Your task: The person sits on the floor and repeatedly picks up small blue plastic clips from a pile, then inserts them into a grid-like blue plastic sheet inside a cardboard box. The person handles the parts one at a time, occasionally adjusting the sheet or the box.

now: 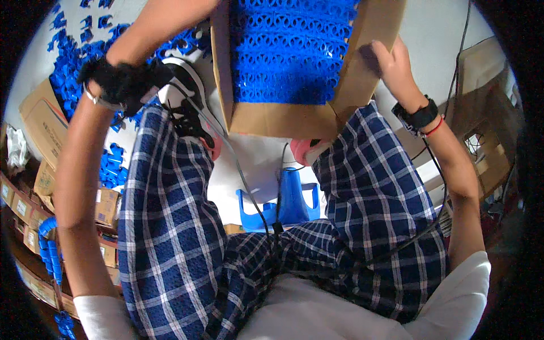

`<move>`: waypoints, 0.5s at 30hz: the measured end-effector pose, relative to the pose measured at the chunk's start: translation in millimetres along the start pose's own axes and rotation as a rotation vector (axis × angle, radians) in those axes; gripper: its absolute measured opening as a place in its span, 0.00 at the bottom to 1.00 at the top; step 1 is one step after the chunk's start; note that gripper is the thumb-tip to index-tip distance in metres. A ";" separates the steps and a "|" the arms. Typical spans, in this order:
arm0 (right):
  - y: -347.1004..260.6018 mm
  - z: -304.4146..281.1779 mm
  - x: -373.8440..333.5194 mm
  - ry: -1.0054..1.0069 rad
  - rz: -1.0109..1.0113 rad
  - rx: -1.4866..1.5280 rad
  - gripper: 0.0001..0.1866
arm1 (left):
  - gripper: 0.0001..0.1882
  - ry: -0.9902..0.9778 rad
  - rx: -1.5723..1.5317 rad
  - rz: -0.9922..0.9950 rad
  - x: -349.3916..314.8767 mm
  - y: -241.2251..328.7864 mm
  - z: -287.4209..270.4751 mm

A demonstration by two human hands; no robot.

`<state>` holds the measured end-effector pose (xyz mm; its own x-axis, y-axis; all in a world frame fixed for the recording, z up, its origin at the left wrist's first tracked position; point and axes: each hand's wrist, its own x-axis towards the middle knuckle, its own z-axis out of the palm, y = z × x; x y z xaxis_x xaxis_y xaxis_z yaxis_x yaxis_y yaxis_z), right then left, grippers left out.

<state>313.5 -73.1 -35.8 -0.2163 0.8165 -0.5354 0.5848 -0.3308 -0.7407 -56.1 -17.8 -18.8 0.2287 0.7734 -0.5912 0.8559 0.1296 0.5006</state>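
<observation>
Navy plaid cloth, crossed with white lines, made up the trousers (164, 209) between the two forearms. Beyond the knees, a cardboard box (283, 120) stood between the right hand (395, 68) and the far end of the left forearm (79, 170). The right hand was partly curled and had hold of the box's nearer side wall, thumb over the inner face, fingers hidden outside. The left hand lay past the upper edge of the view, so its opening and hold could not be told.

Had the right hand squeezed too hard, the thin wall might have bowed and pushed the packed blue pieces (286, 51) out of line; a sudden tip toward the knees could have spilled them. They looked like glossy plastic, their ring-like outlines repeating in tight bands.

Left of the left wrist, a jumbled heap of loose blue parts (68, 73), angular and hollow, covered the pale floor (255, 153). Between that wrist and the box sat a black-and-white shoe (190, 73), which a leftward slide could have bumped. A thin, smooth cord (228, 141) trailed from the left wrist's fuzzy black band (116, 85) and might have snagged on a cardboard corner. The right wrist wore a fine red bracelet (436, 127).
</observation>
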 end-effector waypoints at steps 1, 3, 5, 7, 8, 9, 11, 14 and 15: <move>0.0 -0.9 1.7 -0.032 0.058 0.021 0.18 | 0.28 0.003 -0.108 -0.045 -4.0 0.6 2.0; -1.6 -3.8 10.5 -0.012 -0.165 -0.137 0.18 | 0.29 0.101 -0.024 -0.040 -0.6 1.8 5.1; -7.9 -11.4 21.4 -0.105 -0.064 -0.230 0.19 | 0.29 0.157 0.035 -0.041 2.5 -0.8 1.6; -17.2 -16.0 39.5 -0.216 0.025 -0.225 0.24 | 0.30 0.218 0.058 -0.012 10.2 -1.7 1.0; -20.6 -17.8 37.9 -0.210 0.018 -0.222 0.25 | 0.30 0.244 0.041 -0.020 6.8 2.2 3.9; -24.5 -19.3 42.7 -0.258 -0.015 -0.203 0.26 | 0.31 0.265 0.019 -0.031 9.0 1.4 7.1; -29.1 -16.1 43.2 -0.308 0.166 -0.258 0.28 | 0.30 0.288 0.085 0.059 -8.6 0.9 30.6; -25.0 -4.5 23.8 -0.192 0.088 -0.351 0.24 | 0.30 0.366 0.240 0.091 -33.7 0.2 48.3; -18.0 3.4 12.3 -0.062 0.011 -0.393 0.23 | 0.28 0.388 0.223 0.108 -42.7 -1.3 55.5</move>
<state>297.6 -58.8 -30.5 -0.2476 0.7800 -0.5747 0.8395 -0.1233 -0.5291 -41.3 -85.4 -29.3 0.1675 0.9559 -0.2411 0.9255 -0.0682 0.3725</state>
